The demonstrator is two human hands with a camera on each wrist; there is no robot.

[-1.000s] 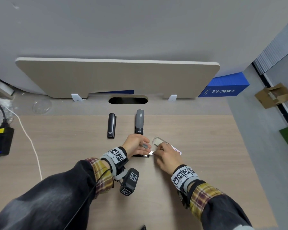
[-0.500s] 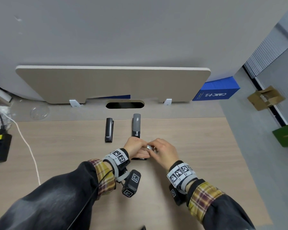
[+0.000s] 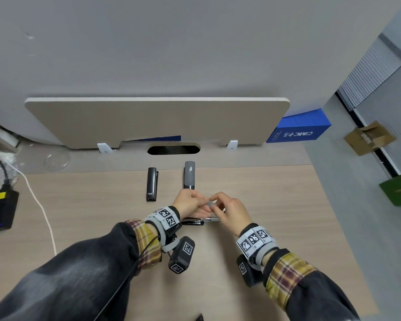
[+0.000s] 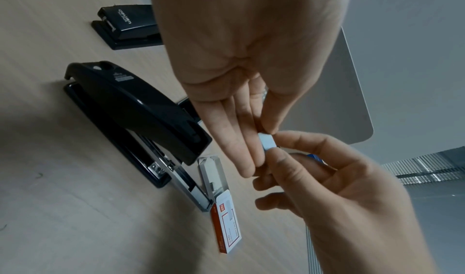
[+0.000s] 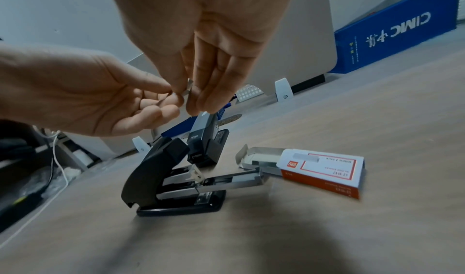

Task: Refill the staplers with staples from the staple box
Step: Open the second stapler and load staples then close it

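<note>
Just above the open black stapler (image 5: 161, 169), both hands meet on a short silver staple strip (image 4: 267, 142). My left hand (image 3: 195, 203) pinches one end of it between thumb and fingers. The other end is pinched by my right hand (image 3: 222, 206). The stapler's metal tray (image 5: 231, 181) sticks out toward the staple box (image 5: 322, 171), which lies open on the desk to the right with its drawer slid out. A grey stapler (image 3: 189, 174) and a small black stapler (image 3: 152, 184) lie shut further back.
A beige divider panel (image 3: 158, 121) stands behind the desk with a cable slot (image 3: 173, 149) in front of it. At the left lie a black power adapter (image 3: 0, 209) and a white cable (image 3: 42, 209). A blue box (image 3: 299, 128) leans at the back right.
My right hand has come from the staple box over to the left hand. My left hand has lifted off the stapler, and both now hold the strip together above it.
</note>
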